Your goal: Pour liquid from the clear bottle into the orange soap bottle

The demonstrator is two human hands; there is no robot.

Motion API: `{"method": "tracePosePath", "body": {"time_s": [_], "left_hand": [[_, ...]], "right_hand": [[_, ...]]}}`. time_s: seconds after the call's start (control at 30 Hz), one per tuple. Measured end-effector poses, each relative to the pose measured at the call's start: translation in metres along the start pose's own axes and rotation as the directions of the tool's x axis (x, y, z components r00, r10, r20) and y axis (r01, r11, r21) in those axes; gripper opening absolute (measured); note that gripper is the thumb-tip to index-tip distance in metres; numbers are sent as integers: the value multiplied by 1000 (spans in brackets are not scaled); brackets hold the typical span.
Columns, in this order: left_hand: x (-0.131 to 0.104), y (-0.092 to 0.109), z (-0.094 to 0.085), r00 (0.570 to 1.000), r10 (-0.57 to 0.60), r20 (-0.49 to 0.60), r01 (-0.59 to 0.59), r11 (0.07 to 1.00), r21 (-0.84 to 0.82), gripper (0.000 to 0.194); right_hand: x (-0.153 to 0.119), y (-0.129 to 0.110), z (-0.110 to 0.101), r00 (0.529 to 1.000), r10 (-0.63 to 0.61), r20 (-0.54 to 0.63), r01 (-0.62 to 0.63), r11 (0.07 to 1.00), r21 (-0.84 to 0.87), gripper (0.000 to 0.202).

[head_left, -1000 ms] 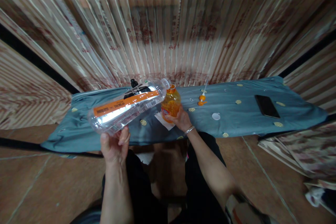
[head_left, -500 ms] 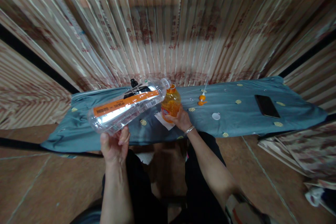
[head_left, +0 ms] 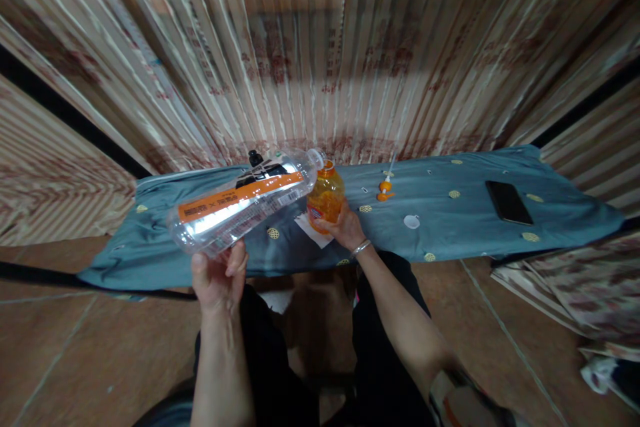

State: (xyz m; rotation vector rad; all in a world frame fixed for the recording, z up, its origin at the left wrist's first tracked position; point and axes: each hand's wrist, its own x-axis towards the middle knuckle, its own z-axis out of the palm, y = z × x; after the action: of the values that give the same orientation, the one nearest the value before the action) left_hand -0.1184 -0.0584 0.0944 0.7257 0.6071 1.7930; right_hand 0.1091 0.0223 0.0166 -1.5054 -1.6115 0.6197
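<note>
My left hand (head_left: 220,277) is closed round the lower end of a large clear plastic bottle (head_left: 245,197) with an orange and silver label. The bottle lies tilted in the air, its uncapped neck right at the open mouth of an orange bottle (head_left: 326,200). Around that orange bottle's lower side my right hand (head_left: 346,228) is wrapped, with a bracelet on the wrist. A white paper (head_left: 316,233) lies under the orange bottle. Whether liquid flows between the two mouths I cannot make out.
An orange pump head (head_left: 385,190) with its tube lies right of the bottles, near a white round disc (head_left: 412,221). A black phone (head_left: 509,202) rests farther right on the teal cloth (head_left: 430,240). Behind the clear bottle a black pump top (head_left: 255,158) shows. A striped curtain (head_left: 320,47) hangs behind.
</note>
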Motion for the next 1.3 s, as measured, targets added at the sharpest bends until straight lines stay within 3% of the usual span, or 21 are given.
{"method": "tracePosePath", "body": {"time_s": [0.27, 0.77, 1.3], "left_hand": [[0, 1, 2, 998, 10, 57, -12, 999, 33, 61], [0, 0, 0, 999, -14, 38, 16, 999, -52, 63], [0, 2, 3, 999, 11, 51, -13, 999, 52, 59]], "right_hand": [[1, 0, 0, 1000, 17, 18, -18, 1000, 6, 65], [-1, -3, 0, 1000, 6, -9, -5, 1000, 10, 64], [0, -4, -1, 1000, 15, 10, -15, 1000, 16, 64]]}}
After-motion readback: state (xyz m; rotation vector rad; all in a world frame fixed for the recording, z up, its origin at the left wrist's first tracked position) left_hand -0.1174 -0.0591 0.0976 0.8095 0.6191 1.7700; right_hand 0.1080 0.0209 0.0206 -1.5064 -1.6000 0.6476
